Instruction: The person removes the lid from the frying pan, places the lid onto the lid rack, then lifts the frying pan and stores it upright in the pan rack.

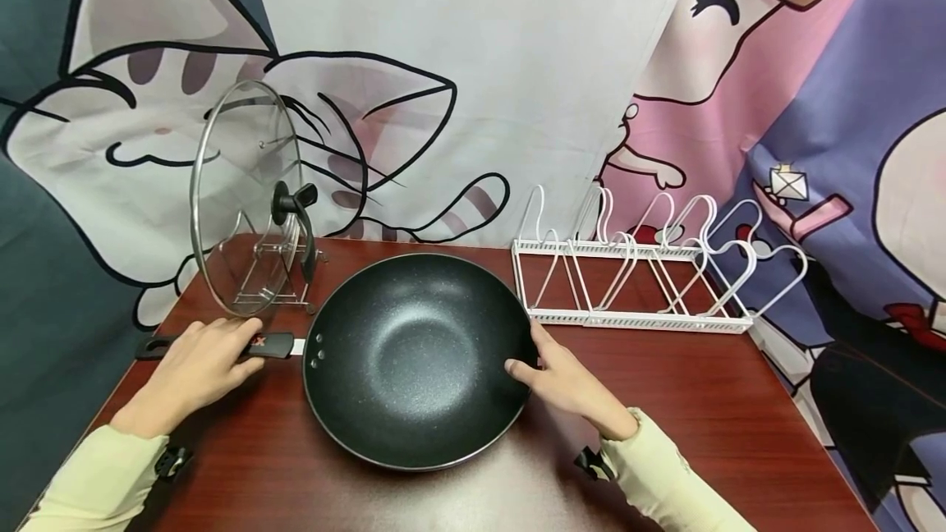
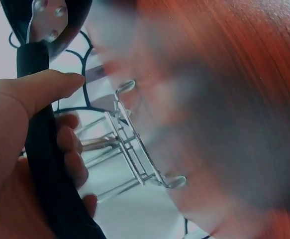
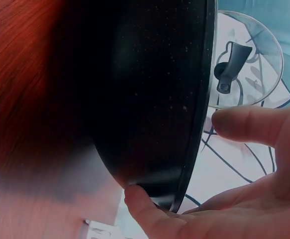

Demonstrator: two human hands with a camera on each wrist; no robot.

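Note:
A dark non-stick wok (image 1: 421, 368) sits in the middle of the red-brown table, its speckled inside facing up. My left hand (image 1: 198, 364) grips its black handle (image 1: 273, 345); in the left wrist view the fingers curl round that handle (image 2: 41, 144) with the thumb across it. At the opposite side, my right hand (image 1: 565, 380) holds the wok's rim, thumb over the inside edge and fingers on the outer wall. The right wrist view shows the wok's dark outer side (image 3: 149, 99) with a fingertip against it.
At the back left, a glass lid (image 1: 198, 212) with a black knob (image 1: 291, 202) stands upright in a small metal wire rack (image 1: 303, 300). A white rack (image 1: 643, 318) with several looped dividers stands at the back right. Cartoon-printed cloth (image 1: 473, 89) hangs behind the table (image 1: 665, 401).

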